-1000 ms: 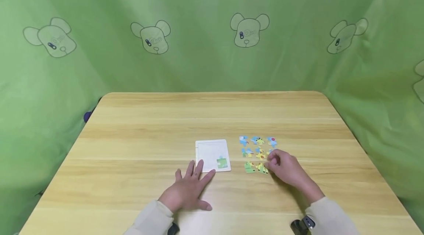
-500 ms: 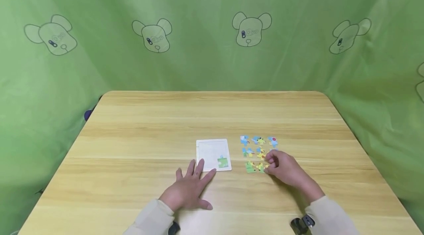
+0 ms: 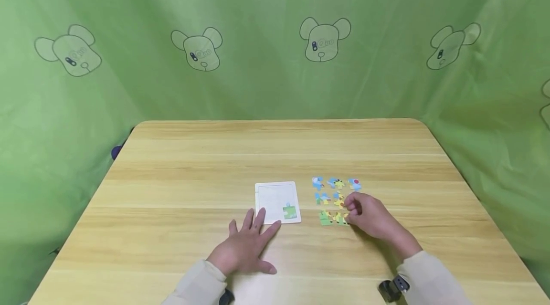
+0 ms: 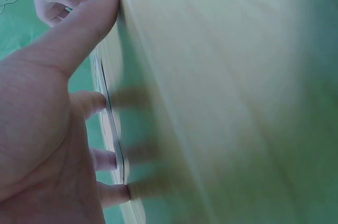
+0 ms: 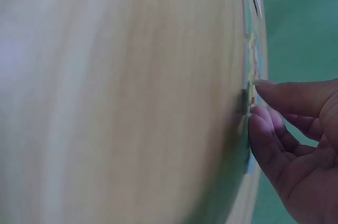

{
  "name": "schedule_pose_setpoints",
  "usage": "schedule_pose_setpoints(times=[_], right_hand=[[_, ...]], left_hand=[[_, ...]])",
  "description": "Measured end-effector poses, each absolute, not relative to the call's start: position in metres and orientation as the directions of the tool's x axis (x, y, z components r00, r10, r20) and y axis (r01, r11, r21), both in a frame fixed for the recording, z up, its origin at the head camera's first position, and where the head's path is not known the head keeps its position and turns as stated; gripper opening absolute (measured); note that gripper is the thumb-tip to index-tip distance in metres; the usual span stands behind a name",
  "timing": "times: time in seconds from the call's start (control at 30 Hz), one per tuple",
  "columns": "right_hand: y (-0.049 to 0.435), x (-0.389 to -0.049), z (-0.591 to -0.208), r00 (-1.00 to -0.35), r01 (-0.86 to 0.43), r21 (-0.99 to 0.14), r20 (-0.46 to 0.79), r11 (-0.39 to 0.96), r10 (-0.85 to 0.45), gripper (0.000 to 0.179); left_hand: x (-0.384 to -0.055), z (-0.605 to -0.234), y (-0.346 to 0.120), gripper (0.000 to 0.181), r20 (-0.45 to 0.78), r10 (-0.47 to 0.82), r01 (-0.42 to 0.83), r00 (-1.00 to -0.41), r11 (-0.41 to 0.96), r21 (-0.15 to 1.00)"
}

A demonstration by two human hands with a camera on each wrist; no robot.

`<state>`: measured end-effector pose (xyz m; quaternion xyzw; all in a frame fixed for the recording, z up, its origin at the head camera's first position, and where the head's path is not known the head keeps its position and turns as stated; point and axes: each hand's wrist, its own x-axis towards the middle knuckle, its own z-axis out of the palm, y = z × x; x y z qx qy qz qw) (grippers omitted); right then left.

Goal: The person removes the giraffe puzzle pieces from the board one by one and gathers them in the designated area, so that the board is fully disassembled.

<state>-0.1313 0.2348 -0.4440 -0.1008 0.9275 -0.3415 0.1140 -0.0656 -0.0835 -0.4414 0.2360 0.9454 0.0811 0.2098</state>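
Observation:
My left hand (image 3: 247,245) lies palm down with its fingers spread, and the fingertips rest on the near edge of a white square puzzle tray (image 3: 270,195). A single green puzzle piece (image 3: 290,212) sits in the tray's lower right corner. To the right, my right hand (image 3: 371,216) is curled low over the loose pieces. In the right wrist view its thumb and forefinger are at either side of a yellow puzzle piece (image 5: 252,93); their exact contact is partly hidden. In the head view a yellow and green piece (image 3: 341,219) shows beside the thumb.
Loose pieces lie in rough rows right of the tray, among them a blue one (image 3: 317,183), a blue and red one (image 3: 354,184) and a green one (image 3: 325,218). The hand covers part of this group. Green cloth (image 3: 275,80) hangs behind the wooden table (image 3: 193,152).
My right fingers have shifted slightly about the yellow and green piece, hiding and then baring part of it. The left hand and the tray stay in place.

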Motion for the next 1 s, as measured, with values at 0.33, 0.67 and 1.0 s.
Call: schedule_pose_setpoints(times=[0.33,0.67,1.0], right_hand=[[0.184,-0.143,-0.431,-0.916,-0.271,-0.648,-0.054,0.712,-0.399,0.023],[0.138,-0.146,-0.443,-0.862,-0.372,-0.516,-0.117,0.771,-0.494,0.037],[0.129,-0.147,-0.444,-0.862,-0.328,-0.531,-0.17,0.781,-0.478,0.035]], left_hand=[[-0.068,-0.443,-0.083,0.1,-0.363,0.471,0.406,-0.804,0.88,0.245],[-0.068,-0.446,-0.078,0.1,-0.367,0.486,0.413,-0.794,0.872,0.262],[-0.069,-0.445,-0.079,0.101,-0.367,0.476,0.408,-0.799,0.878,0.249]])
